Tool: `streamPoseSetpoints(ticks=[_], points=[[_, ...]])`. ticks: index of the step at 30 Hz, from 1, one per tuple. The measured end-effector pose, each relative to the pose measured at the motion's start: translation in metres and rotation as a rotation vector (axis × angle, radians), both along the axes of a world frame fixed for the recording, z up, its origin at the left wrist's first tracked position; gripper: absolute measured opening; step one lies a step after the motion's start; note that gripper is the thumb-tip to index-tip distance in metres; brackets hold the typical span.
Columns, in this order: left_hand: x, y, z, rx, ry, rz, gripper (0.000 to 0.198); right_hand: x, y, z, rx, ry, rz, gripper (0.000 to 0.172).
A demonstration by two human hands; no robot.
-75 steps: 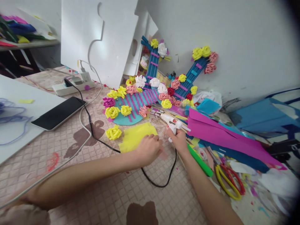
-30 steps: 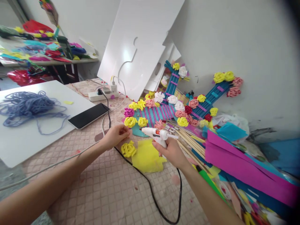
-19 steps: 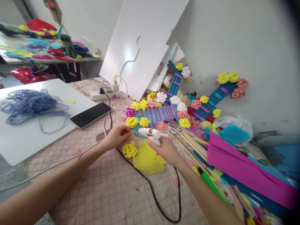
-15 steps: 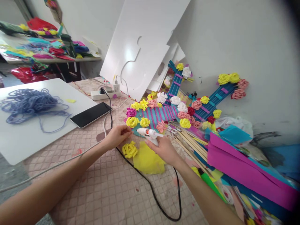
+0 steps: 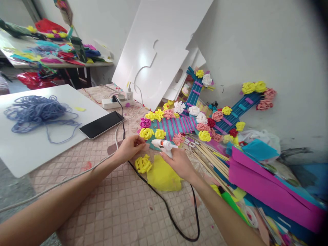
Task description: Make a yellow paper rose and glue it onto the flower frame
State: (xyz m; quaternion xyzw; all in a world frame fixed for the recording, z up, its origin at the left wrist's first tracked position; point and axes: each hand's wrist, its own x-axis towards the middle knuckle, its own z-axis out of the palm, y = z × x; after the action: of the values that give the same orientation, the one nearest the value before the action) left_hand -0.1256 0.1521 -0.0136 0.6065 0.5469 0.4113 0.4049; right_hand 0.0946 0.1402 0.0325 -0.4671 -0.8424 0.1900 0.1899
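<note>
My right hand (image 5: 178, 163) is wrapped round a white hot glue gun (image 5: 164, 145), its nozzle pointing left. A little to the left, my left hand (image 5: 132, 147) has thumb and fingertips pinched together. A small pale pink piece (image 5: 146, 147) shows at those fingertips; its kind is unclear. Just beyond both hands lies a blue guitar-shaped craft piece (image 5: 164, 125) with purple strips and paper flowers round its edge. Below the hands, a yellow paper flower (image 5: 143, 164) sits beside a yellow paper sheet (image 5: 164, 174).
A black cable (image 5: 164, 201) loops over the patterned tablecloth (image 5: 115, 212). To the left are a phone (image 5: 102, 125), a power strip (image 5: 118, 102) and blue-grey yarn (image 5: 41, 111) on a white board (image 5: 28, 150). Wooden sticks (image 5: 211, 157) and magenta paper (image 5: 266, 184) lie to the right.
The view has shifted slightly, moving everything a little to the right. A pale pink piece now shows at my left fingertips. My right hand keeps hold of the glue gun.
</note>
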Motion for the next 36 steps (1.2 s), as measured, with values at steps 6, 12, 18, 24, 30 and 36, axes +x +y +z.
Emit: streamPoseSetpoints(ticks=[6,12,18,24,30,36], points=[[0.004,-0.002,-0.002,-0.002,-0.071,0.054,0.025,-0.001,-0.001,0.002,-0.001,0.003,-0.003,0.033],[0.008,-0.004,-0.001,0.026,-0.092,0.11,0.025,0.003,-0.004,0.005,0.013,0.006,-0.029,0.031],[0.013,-0.006,0.001,0.029,-0.019,0.124,0.021,0.012,-0.017,0.013,-0.019,0.044,-0.044,0.033],[0.017,-0.005,0.0,0.024,0.006,0.188,0.023,0.019,-0.027,0.014,-0.045,0.105,-0.078,0.032],[0.019,-0.003,-0.004,0.025,0.002,0.228,0.025,0.021,-0.031,0.015,-0.055,0.166,-0.085,0.029],[0.02,-0.002,-0.005,0.017,0.001,0.263,0.024,0.022,-0.029,0.012,-0.05,0.148,-0.064,0.028]])
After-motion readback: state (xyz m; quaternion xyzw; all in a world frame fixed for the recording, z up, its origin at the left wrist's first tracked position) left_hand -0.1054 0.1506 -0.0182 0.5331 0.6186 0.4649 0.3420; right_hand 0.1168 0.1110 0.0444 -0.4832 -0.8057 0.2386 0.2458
